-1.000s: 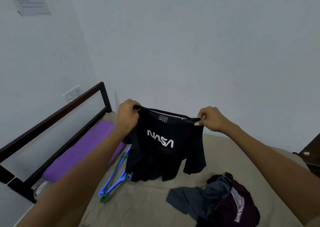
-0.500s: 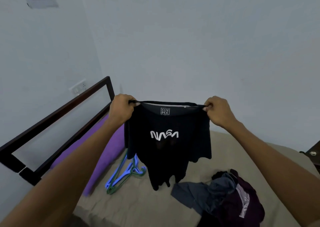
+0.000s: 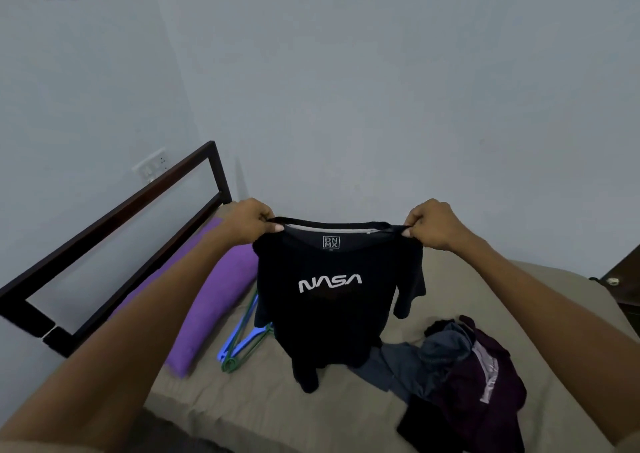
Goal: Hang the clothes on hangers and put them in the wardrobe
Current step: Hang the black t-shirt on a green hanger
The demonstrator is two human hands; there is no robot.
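Both hands are holding a black T-shirt (image 3: 329, 300) up in the air above the bed (image 3: 277, 400), which serves here as the landmark for everything else. The left hand (image 3: 251, 222) is pinching the shirt's left shoulder seam with curled fingers, and the right hand (image 3: 431, 224) is pinching the opposite shoulder the same way, so the neckline is stretching taut between them. The shirt is hanging with its white NASA lettering and a small neck label facing the camera, one short sleeve is drooping off its right edge, and its hem is dangling just over the bed's tan sheet; whether the hem is touching the sheet I cannot tell. On the bed behind the shirt, toward the headboard side, blue and green hangers (image 3: 242, 343) are lying together, partly hidden by the fabric. Just beside them, along the bed's left edge, a purple pillow (image 3: 211, 300) is resting against the dark bed frame (image 3: 114, 217). On the bed's right part, a heap of clothes (image 3: 464, 376) in grey, black and dark maroon is lying crumpled, near the shirt's hem
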